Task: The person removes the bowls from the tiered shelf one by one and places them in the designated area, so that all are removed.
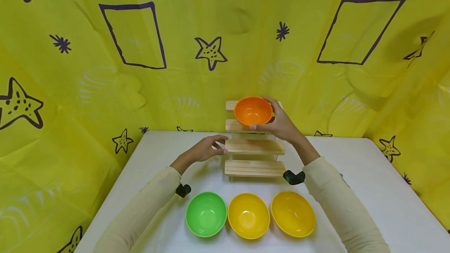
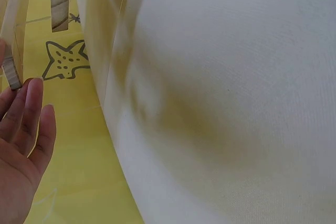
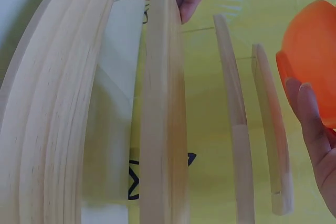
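Note:
An orange bowl (image 1: 253, 110) is in my right hand (image 1: 280, 125), with the thumb at its near side and the fingers round its right side. Held over the top two steps of a tiered wooden rack (image 1: 254, 168), it shows its inside to the head camera. From the right wrist view, the bowl (image 3: 315, 51) appears apart from the top plank (image 3: 273, 129). My left hand (image 1: 203, 149) pinches the left end of a middle plank (image 3: 160, 98), thumb on the front and fingers behind. Only part of that hand (image 2: 21, 156) shows in the left wrist view.
On the white table (image 1: 154, 190), a green bowl (image 1: 206, 214), a yellow bowl (image 1: 249, 216) and a darker yellow bowl (image 1: 293, 214) stand in a row before the rack. A yellow patterned curtain (image 1: 211, 85) hangs close behind it.

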Demonstrator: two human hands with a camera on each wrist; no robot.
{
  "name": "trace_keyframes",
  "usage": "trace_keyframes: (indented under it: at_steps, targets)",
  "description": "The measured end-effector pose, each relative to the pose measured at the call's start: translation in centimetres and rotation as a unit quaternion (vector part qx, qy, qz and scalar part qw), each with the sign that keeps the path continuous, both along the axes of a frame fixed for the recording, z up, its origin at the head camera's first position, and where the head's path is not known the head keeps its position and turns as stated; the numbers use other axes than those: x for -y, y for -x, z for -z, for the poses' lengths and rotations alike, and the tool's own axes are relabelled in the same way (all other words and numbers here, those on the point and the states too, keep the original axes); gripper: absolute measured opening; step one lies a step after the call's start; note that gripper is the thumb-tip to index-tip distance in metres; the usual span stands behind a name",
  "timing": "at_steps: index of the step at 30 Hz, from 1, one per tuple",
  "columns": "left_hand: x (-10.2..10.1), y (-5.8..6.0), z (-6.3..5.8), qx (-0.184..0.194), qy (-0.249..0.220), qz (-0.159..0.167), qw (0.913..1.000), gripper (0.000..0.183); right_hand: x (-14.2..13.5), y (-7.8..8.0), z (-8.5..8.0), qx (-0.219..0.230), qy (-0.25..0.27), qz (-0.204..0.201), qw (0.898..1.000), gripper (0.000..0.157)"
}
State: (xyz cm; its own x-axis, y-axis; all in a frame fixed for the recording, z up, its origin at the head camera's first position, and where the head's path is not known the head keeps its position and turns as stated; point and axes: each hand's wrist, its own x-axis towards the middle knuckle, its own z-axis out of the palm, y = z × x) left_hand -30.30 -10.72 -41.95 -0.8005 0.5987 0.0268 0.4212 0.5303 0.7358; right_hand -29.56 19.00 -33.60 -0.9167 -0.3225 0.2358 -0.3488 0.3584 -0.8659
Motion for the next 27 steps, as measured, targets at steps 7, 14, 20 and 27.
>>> trace_keyframes:
  at_steps: [7, 14, 20, 27]
  targets:
    - [0.0, 0.0, 0.1, -0.001, 0.0, -0.001, 1.0, 0.054, -0.5, -0.5, 0.1, 0.006, -0.003, -0.006, 1.0, 0.103]
    - [-0.1, 0.1, 0.0, -0.002, 0.003, -0.002, 1.0, 0.054, -1.1, -0.9, 0.4, 0.004, -0.008, -0.022, 1.0, 0.099]
    - [0.0, 0.1, 0.1, -0.006, 0.002, 0.001, 1.0, 0.054, -1.6, -1.3, 0.6, 0.001, -0.018, -0.023, 1.0, 0.098]
    - [0.0, 0.2, 0.3, -0.001, 0.002, 0.0, 1.0, 0.055, -2.1, -1.6, 0.9, -0.001, -0.021, -0.031, 0.999, 0.098]
